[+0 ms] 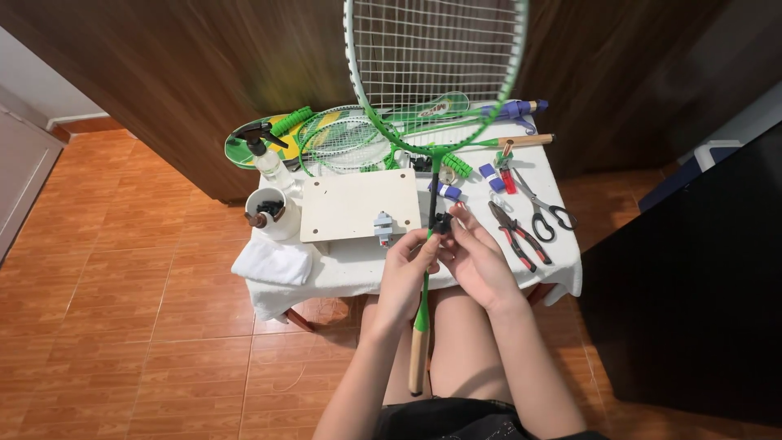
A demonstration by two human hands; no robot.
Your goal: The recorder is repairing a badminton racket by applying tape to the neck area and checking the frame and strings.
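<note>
I hold the green-and-white badminton racket (434,73) upright in front of me, its head rising past the top of the view and its bare wooden handle end (418,358) hanging down between my knees. That way the shaft stands right at chest height, where both hands can reach it. My left hand (405,273) is wrapped around the thin shaft, fingers closed on it to steady it. My right hand (476,261) sits just beside it, thumb and fingertips pinched together on a small black piece (442,222) that sits on the shaft; I cannot tell what that piece is or whether it is fixed.

The small table (562,273), draped in white cloth, is pulled close against my legs so everything is within reach. On its right side lie scissors (544,205), red-handled pliers (516,235) and a few small blue rolls (487,171), which suits the right hand. In the middle is a pale wooden board (350,200) with a small grey clamp (383,228) at its near edge. To the left stand a white cup (273,213) holding dark bits and a spray bottle (265,155), with a folded white cloth (275,261) near the corner. At least 2 more rackets (346,138) lie stacked at the back, out of the working area.
</note>
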